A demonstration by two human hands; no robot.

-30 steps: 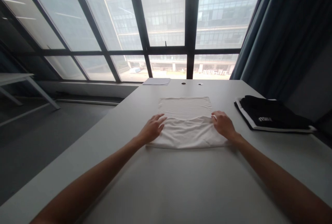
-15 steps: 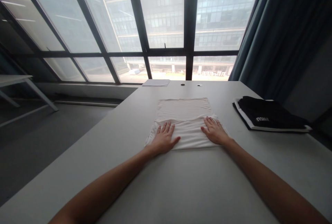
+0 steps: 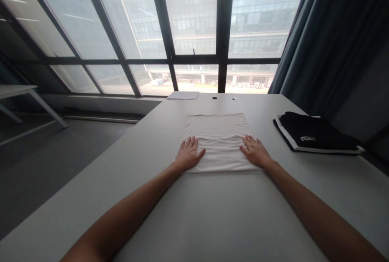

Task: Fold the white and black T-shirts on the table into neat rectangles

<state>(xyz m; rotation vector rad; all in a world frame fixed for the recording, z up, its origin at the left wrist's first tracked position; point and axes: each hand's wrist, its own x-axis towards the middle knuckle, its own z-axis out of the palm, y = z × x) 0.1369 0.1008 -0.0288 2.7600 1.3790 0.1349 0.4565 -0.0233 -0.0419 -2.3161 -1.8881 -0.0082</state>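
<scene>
Two hands [image 3: 188,155] [image 3: 255,152] lie spread on one cloth's [image 3: 220,156] side edges, tabletop [image 3: 219,213] room at six, one stack [image 3: 319,134] at three o'clock.

1 L hand [image 3: 188,155] + 1 R hand [image 3: 254,152], i.e. 2 total, are lying on 1 white cloth [image 3: 220,153]. 1 table [image 3: 212,209] is carrying that, 1 pile of folded garments [image 3: 319,131] (no. of pcs unclear) & 1 lot of white paper [image 3: 183,95] (sheet ct. unclear), & is showing 2 sm. rd. openings [image 3: 214,98]. 1 other table [image 3: 18,90] is standing far L, 1 blue curtain [image 3: 328,31] is hanging R, & 10 bright window panes [image 3: 194,15] are showing, 5 upr. + 5 lwr.
</scene>
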